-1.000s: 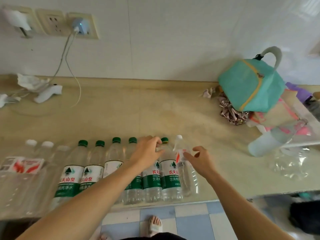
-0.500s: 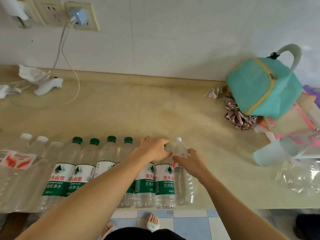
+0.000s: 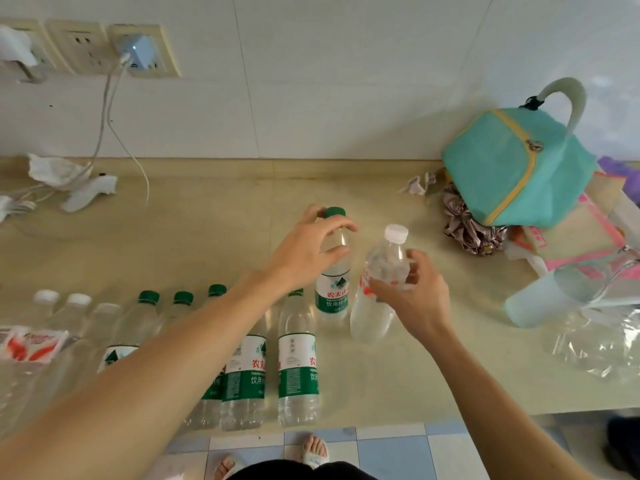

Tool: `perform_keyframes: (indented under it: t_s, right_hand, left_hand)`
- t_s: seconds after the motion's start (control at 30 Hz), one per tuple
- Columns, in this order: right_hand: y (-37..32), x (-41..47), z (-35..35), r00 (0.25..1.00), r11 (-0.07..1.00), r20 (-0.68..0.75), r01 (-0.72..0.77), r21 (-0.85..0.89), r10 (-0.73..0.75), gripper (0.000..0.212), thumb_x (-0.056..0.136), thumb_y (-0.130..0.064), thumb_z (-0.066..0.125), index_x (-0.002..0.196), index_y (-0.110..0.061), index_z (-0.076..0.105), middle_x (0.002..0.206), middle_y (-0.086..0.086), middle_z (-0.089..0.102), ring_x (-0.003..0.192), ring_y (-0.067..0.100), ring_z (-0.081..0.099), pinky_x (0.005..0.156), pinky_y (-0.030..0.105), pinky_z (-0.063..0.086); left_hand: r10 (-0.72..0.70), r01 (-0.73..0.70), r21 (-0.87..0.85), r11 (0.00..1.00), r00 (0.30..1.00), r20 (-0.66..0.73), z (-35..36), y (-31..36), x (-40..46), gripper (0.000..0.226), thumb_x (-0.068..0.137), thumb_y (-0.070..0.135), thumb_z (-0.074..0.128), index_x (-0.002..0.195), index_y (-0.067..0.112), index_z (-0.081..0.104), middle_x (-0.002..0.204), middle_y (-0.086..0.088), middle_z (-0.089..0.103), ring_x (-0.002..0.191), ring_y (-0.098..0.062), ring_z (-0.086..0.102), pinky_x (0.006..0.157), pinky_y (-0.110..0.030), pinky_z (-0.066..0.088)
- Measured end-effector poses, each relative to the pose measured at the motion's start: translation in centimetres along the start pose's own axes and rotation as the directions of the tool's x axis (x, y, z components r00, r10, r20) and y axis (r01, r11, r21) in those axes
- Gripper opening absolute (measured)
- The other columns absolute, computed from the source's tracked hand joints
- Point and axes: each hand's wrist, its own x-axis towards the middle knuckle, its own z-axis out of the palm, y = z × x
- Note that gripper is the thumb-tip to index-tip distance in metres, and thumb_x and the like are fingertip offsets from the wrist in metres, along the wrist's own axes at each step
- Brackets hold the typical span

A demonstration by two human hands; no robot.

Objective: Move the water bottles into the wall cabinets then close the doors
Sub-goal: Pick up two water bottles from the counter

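My left hand (image 3: 304,251) grips a green-capped water bottle (image 3: 333,289) by its neck and holds it above the counter. My right hand (image 3: 414,299) grips a white-capped, red-labelled bottle (image 3: 375,299) around its upper body, lifted beside the first. A row of several more bottles stands along the counter's front edge: green-capped ones (image 3: 298,368) in the middle, white-capped ones (image 3: 45,306) at the far left, partly hidden by my left forearm. No wall cabinet is in view.
A teal zip bag (image 3: 512,168) sits at the back right beside a scrunchie (image 3: 467,223). A pale cup (image 3: 540,303) and crumpled clear plastic (image 3: 595,341) lie at the right. Chargers and cables (image 3: 104,133) hang from wall sockets at the left.
Both hands closed on the two rightmost bottles and lifted them out of the row, up and away from the counter's front edge.
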Motion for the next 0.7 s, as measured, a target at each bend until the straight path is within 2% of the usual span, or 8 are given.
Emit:
perform_keyframes:
  t_s: [0.1, 0.2, 0.27, 0.33, 0.4, 0.53, 0.63, 0.7]
  right_hand:
    - [-0.3, 0.2, 0.0, 0.994, 0.994, -0.042, 0.098, 0.037, -0.097, 0.069, 0.063, -0.037, 0.095, 0.116, -0.039, 0.050, 0.102, -0.021, 0.065, 0.091, -0.014, 0.063, 0.062, 0.006, 0.050]
    - [-0.1, 0.4, 0.2, 0.990, 0.990, -0.047, 0.136, 0.045, -0.134, 0.069, 0.066, -0.041, 0.093, 0.117, -0.044, 0.046, 0.108, -0.024, 0.063, 0.096, -0.014, 0.061, 0.068, 0.005, 0.050]
    - [-0.2, 0.6, 0.4, 0.987, 0.987, -0.016, 0.162, 0.015, -0.162, 0.070, 0.065, -0.043, 0.091, 0.116, -0.048, 0.043, 0.109, -0.027, 0.061, 0.099, -0.013, 0.060, 0.070, 0.006, 0.051]
    - [-0.3, 0.7, 0.7, 0.983, 0.983, 0.015, 0.185, -0.011, -0.185, 0.070, 0.065, -0.044, 0.090, 0.114, -0.051, 0.041, 0.109, -0.033, 0.059, 0.099, -0.013, 0.059, 0.071, 0.009, 0.051]
    - [-0.3, 0.9, 1.0, 0.979, 0.979, 0.019, 0.203, -0.021, -0.203, 0.070, 0.066, -0.044, 0.090, 0.113, -0.053, 0.039, 0.109, -0.039, 0.056, 0.101, -0.013, 0.058, 0.077, 0.013, 0.050]
    - [0.2, 1.1, 1.2, 0.978, 0.978, 0.031, 0.206, 0.005, -0.206, 0.074, 0.068, -0.044, 0.090, 0.118, -0.058, 0.037, 0.114, -0.041, 0.054, 0.104, -0.012, 0.057, 0.080, 0.016, 0.051]
    - [1.3, 1.5, 1.4, 0.984, 0.988, 0.083, 0.153, 0.030, -0.155, 0.073, 0.066, -0.049, 0.089, 0.120, -0.060, 0.040, 0.118, -0.033, 0.059, 0.105, -0.007, 0.061, 0.082, 0.018, 0.053]
    - [2.4, 2.0, 1.6, 0.984, 0.995, 0.148, 0.092, 0.040, -0.097, 0.072, 0.064, -0.046, 0.090, 0.114, -0.064, 0.042, 0.112, -0.032, 0.064, 0.100, -0.007, 0.064, 0.079, 0.017, 0.052]
  left_hand:
    - [0.050, -0.046, 0.048, 0.998, 0.996, -0.073, 0.4, 0.4, -0.6, 0.031, 0.095, 0.023, 0.069, 0.122, 0.035, 0.064, 0.131, 0.004, 0.040, 0.120, -0.015, 0.052, 0.107, -0.034, 0.042]
    - [0.098, -0.089, 0.135, 0.987, 0.993, -0.062, 0.7, 0.7, -0.9, 0.045, 0.096, 0.022, 0.067, 0.139, 0.034, 0.057, 0.134, 0.000, 0.040, 0.118, -0.020, 0.055, 0.105, -0.038, 0.046]
    - [0.121, -0.111, 0.182, 0.977, 0.992, -0.044, 1.0, 0.7, -1.1, 0.069, 0.096, 0.024, 0.068, 0.153, 0.042, 0.035, 0.134, 0.000, 0.040, 0.117, -0.019, 0.055, 0.103, -0.038, 0.047]
    - [0.090, -0.082, 0.157, 0.984, 0.995, -0.042, 1.2, 0.4, -1.1, 0.092, 0.094, 0.030, 0.070, 0.157, 0.049, 0.006, 0.135, 0.000, 0.041, 0.115, -0.017, 0.055, 0.098, -0.034, 0.045]
    - [0.026, -0.022, 0.071, 0.997, 0.998, -0.058, 1.2, 0.0, -1.1, 0.103, 0.091, 0.036, 0.073, 0.157, 0.048, -0.005, 0.142, -0.001, 0.042, 0.119, -0.015, 0.053, 0.100, -0.030, 0.040]
    - [-0.074, 0.070, -0.065, 0.995, 0.995, -0.068, 1.4, -1.6, -1.0, 0.107, 0.079, 0.043, 0.083, 0.159, 0.034, 0.012, 0.145, 0.003, 0.046, 0.127, -0.008, 0.048, 0.110, -0.031, 0.039]
    - [-0.109, 0.102, -0.119, 0.988, 0.993, -0.045, 2.2, -2.9, -1.3, 0.092, 0.071, 0.041, 0.090, 0.144, 0.036, 0.034, 0.138, 0.012, 0.050, 0.124, -0.002, 0.050, 0.109, -0.030, 0.043]
    - [-0.137, 0.135, -0.095, 0.986, 0.990, -0.017, 2.8, -3.8, -1.6, 0.087, 0.068, 0.041, 0.090, 0.136, 0.039, 0.036, 0.134, 0.015, 0.052, 0.120, -0.002, 0.051, 0.106, -0.030, 0.045]
